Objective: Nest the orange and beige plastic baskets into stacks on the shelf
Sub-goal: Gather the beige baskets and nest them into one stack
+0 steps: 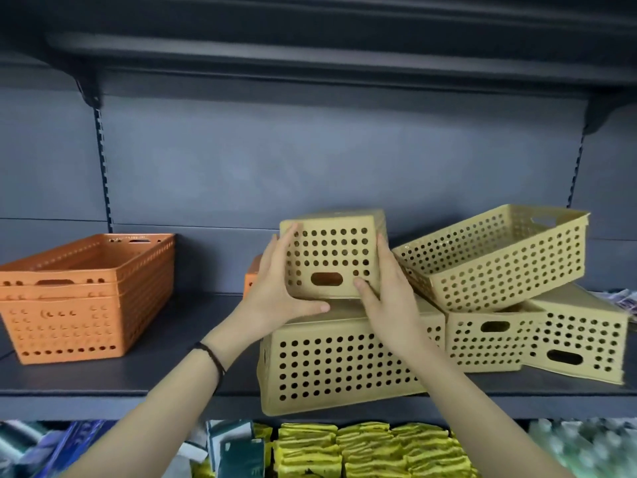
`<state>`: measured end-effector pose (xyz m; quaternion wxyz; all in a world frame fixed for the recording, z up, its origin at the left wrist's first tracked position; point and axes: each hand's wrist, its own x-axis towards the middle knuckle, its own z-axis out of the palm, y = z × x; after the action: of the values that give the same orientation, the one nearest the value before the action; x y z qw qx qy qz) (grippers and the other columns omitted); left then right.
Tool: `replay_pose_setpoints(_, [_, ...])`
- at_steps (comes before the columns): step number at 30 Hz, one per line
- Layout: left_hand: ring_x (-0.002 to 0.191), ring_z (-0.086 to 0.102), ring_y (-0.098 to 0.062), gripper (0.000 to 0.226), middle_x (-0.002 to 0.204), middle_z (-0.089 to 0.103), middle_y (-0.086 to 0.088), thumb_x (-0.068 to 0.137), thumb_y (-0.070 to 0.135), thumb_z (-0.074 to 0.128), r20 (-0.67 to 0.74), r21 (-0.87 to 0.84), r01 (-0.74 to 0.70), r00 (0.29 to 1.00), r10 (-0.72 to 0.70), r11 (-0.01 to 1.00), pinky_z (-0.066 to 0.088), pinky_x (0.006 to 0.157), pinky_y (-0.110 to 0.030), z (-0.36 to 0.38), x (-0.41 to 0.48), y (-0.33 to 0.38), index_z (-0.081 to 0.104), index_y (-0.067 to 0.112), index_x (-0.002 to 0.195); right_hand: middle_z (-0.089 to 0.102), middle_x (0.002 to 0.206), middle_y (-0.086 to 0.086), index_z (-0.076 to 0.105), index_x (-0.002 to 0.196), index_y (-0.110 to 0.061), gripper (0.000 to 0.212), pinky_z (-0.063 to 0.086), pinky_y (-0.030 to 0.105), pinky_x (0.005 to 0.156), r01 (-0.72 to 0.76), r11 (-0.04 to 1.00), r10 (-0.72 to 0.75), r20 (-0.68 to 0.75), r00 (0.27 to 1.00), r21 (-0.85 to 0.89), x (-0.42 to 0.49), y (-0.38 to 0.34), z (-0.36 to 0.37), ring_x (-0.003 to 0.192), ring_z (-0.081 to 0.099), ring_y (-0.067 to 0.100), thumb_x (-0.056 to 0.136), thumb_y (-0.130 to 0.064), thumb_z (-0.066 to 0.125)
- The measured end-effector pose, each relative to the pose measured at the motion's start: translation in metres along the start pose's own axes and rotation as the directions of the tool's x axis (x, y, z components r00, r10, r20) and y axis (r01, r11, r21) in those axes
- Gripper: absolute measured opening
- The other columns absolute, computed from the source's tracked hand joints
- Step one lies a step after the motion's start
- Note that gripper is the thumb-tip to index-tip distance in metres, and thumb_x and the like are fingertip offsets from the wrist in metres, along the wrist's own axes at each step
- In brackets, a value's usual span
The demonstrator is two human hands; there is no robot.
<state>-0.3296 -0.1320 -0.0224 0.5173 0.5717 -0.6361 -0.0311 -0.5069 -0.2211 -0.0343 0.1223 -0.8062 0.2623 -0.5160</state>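
Left to right along the shelf we go. Far left sits the nested stack, well apart from everything else. In the middle, at the front edge, lies the large upturned basket. On top of it is the small upturned basket, with the left grip clasping its left wall and the right grip its right. Behind the left grip we catch a corner of a half-hidden basket. To the right, the inner upturned basket sits just beside the large one, with the outer upturned basket beyond it. The tilted basket rests across both, mouth up. Below the shelf lie stacked packets.
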Motion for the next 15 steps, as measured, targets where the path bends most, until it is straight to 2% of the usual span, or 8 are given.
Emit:
replay_pose_setpoints(2, [0.144,0.007,0.001,0.115,0.16,0.002,0.013,0.056,0.035,0.089,0.005,0.115,-0.017,1.0,0.016,0.993,0.017,0.119,-0.041,-0.006,0.002,-0.001,0.012,0.069,0.134,0.039,0.153,-0.004,0.008,0.154,-0.031,0.076,0.036,0.048,0.111,0.014,1.0,-0.014,-0.018,1.0,0.004,0.012,-0.006,0.003,0.137,0.039,0.017,0.095,-0.027,0.054])
replay_pose_setpoints(5, [0.128,0.006,0.015,0.102,0.163,-0.003,0.005,0.067,0.025,0.085,-0.119,0.218,-0.003,0.992,0.029,0.976,0.019,0.108,-0.02,-0.012,0.003,0.001,0.023,0.054,0.143,0.044,0.149,-0.005,0.023,0.152,-0.026,0.064,0.038,0.048,0.108,0.048,0.998,-0.047,-0.042,0.998,0.034,0.028,-0.021,0.005,0.132,0.042,0.018,0.095,-0.03,0.053])
replay_pose_setpoints(7, [0.127,0.013,0.014,0.094,0.163,0.0,0.002,0.073,0.021,0.082,-0.206,0.241,0.02,0.978,0.031,0.97,0.022,0.104,-0.016,-0.018,0.004,0.0,0.028,0.049,0.145,0.04,0.151,-0.005,0.03,0.149,-0.021,0.058,0.034,0.043,0.112,0.066,0.99,-0.064,-0.023,0.998,0.126,0.035,-0.033,0.006,0.137,0.037,0.013,0.096,-0.027,0.053])
replay_pose_setpoints(9, [0.134,0.033,-0.001,0.091,0.162,0.011,0.003,0.075,0.02,0.08,-0.255,0.265,0.032,0.966,0.038,0.964,0.035,0.109,-0.028,-0.025,0.004,-0.007,0.03,0.044,0.147,0.034,0.155,-0.006,0.032,0.149,-0.021,0.054,0.027,0.035,0.117,0.064,0.971,-0.072,0.026,0.997,0.229,0.039,-0.043,0.008,0.142,0.029,0.007,0.098,-0.025,0.051])
replay_pose_setpoints(10, [0.132,0.04,-0.008,0.089,0.159,0.019,0.003,0.076,0.02,0.08,-0.271,0.257,0.047,0.962,0.026,0.965,0.041,0.106,-0.035,-0.028,0.003,-0.009,0.03,0.04,0.147,0.031,0.157,-0.008,0.031,0.149,-0.022,0.054,0.023,0.029,0.118,0.068,0.962,-0.083,0.046,0.995,0.264,0.041,-0.046,0.01,0.143,0.025,0.003,0.099,-0.024,0.051])
replay_pose_setpoints(12, [0.125,0.044,-0.01,0.083,0.149,0.035,0.004,0.077,0.023,0.078,-0.314,0.198,0.089,0.949,-0.023,0.976,0.044,0.103,-0.037,-0.033,-0.001,-0.013,0.033,0.03,0.146,0.026,0.158,-0.012,0.029,0.15,-0.024,0.055,0.017,0.021,0.116,0.083,0.961,-0.103,0.062,0.993,0.265,0.04,-0.048,0.014,0.144,0.019,-0.001,0.099,-0.024,0.05])
replay_pose_setpoints(13, [0.12,0.047,-0.01,0.078,0.143,0.042,0.003,0.079,0.025,0.077,-0.347,0.159,0.129,0.935,-0.067,0.979,0.044,0.101,-0.035,-0.036,-0.002,-0.014,0.035,0.025,0.145,0.024,0.157,-0.014,0.028,0.15,-0.025,0.056,0.016,0.021,0.116,0.079,0.963,-0.1,0.067,0.993,0.256,0.039,-0.045,0.016,0.144,0.017,-0.002,0.099,-0.024,0.05])
replay_pose_setpoints(15, [0.1,0.059,-0.011,0.056,0.129,0.054,-0.002,0.084,0.027,0.072,-0.431,0.015,0.234,0.879,-0.205,0.972,0.054,0.087,-0.037,-0.043,-0.005,-0.016,0.046,0.015,0.133,0.024,0.153,-0.021,0.027,0.15,-0.027,0.058,0.023,0.034,0.119,0.027,0.967,-0.051,0.087,0.995,0.254,0.035,-0.037,0.021,0.144,0.018,0.0,0.098,-0.027,0.052])
